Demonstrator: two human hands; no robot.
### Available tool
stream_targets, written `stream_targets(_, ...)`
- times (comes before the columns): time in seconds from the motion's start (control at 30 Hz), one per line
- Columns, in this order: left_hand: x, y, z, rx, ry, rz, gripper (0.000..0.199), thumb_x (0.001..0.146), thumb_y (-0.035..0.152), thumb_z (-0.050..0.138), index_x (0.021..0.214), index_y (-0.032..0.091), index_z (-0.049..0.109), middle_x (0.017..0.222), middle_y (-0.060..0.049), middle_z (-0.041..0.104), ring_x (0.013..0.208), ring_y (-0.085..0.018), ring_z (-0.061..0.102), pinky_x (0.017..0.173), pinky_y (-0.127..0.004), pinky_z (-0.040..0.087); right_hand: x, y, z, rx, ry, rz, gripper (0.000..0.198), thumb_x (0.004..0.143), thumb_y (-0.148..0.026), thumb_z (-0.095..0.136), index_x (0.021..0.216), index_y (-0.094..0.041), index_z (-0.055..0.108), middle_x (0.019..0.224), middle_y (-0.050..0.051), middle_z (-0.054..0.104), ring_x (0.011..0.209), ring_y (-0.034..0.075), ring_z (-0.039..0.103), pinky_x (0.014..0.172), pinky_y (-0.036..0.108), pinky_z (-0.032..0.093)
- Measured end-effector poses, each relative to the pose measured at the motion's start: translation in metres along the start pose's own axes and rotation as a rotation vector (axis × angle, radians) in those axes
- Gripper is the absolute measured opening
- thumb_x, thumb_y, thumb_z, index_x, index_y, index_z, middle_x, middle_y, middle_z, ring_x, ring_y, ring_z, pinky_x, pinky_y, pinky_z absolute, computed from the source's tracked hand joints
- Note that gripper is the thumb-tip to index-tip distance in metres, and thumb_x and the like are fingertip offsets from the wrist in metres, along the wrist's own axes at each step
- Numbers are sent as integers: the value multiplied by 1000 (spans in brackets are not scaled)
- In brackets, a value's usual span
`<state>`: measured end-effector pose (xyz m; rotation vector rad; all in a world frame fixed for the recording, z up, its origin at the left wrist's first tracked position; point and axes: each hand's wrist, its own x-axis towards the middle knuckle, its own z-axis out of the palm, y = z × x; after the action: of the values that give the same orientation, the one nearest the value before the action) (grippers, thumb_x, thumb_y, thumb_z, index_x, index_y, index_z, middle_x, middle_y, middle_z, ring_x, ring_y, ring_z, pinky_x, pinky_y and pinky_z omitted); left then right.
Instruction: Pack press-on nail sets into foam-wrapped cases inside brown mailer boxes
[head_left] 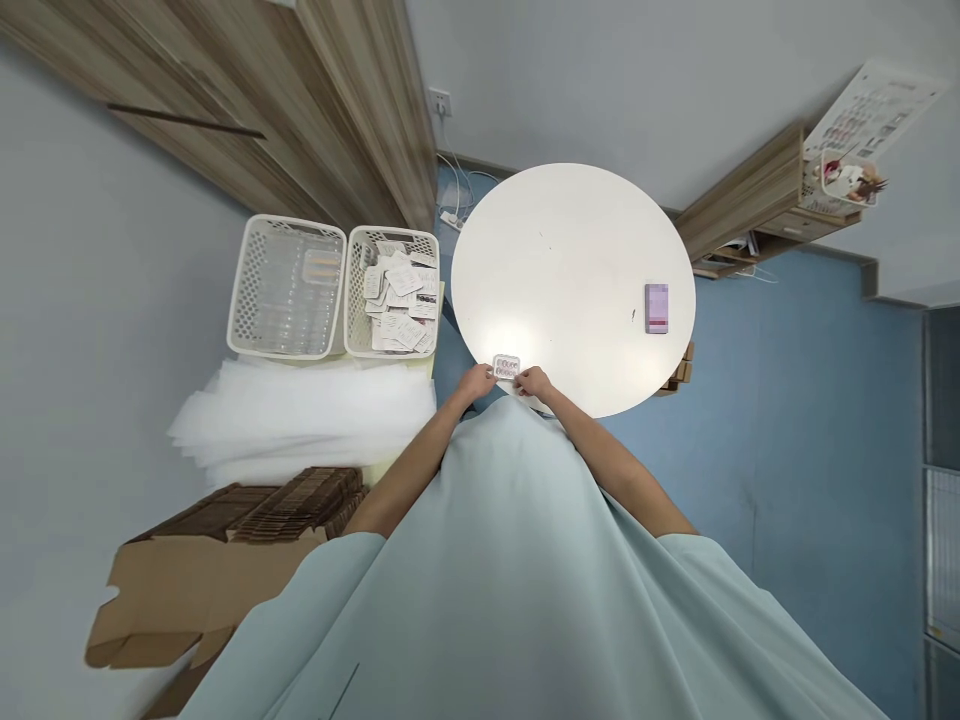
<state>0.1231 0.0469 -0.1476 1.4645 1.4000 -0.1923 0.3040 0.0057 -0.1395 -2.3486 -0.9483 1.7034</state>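
A small white tray (506, 367), with two rows of small pinkish rounded pieces or cells, is held at the near edge of the round white table (570, 270). My left hand (478, 380) pinches its left side. At its lower right corner, my right hand (534, 383) has its fingers closed on the edge. What exactly the pieces are is too small to tell. A purple box (657, 308) lies on the right part of the table, with a small dark mark (634, 314) beside it.
Left of the table stand a white basket of clear plastic cases (289, 285) and another of printed white cards (405, 280). Nearer me are white foam sheets (307, 410) and stacked brown cardboard (202, 575). A wooden cabinet (352, 100) stands behind; a wooden shelf (742, 190) stands at right.
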Motion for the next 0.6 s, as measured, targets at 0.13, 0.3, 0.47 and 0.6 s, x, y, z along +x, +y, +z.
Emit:
stream_targets(0.13,-13,-10,-3,-62,21,24,51,95,32,65,143,13,67,131,-17,79,123,-31,71,98,-35,54,-9,2,-5,-45,21,-32,11,101,-18,68,93,-13,74,92,8,82,58,10,67,64,20,53)
stream_targets(0.3,-56,-41,-11,-221,140,14,42,99,33,64,139,17,70,134,-14,78,117,-30,75,104,-40,55,-31,3,-10,-131,-17,-128,25,106,-26,61,127,-16,70,111,7,82,67,11,73,73,22,57)
stream_targets(0.47,-114,-94,-30,-320,435,-82,38,102,34,62,137,21,69,137,-12,74,111,-29,75,105,-44,56,-44,-4,-1,-202,-89,-243,30,104,-30,60,127,-17,72,111,7,81,71,15,76,79,28,60)
stream_targets(0.6,-148,-143,-57,-218,746,-180,43,100,28,60,141,17,64,144,-21,65,136,-37,61,120,-54,46,-47,-24,24,-298,-137,-324,29,102,-31,62,124,-17,74,109,7,81,73,17,76,84,31,60)
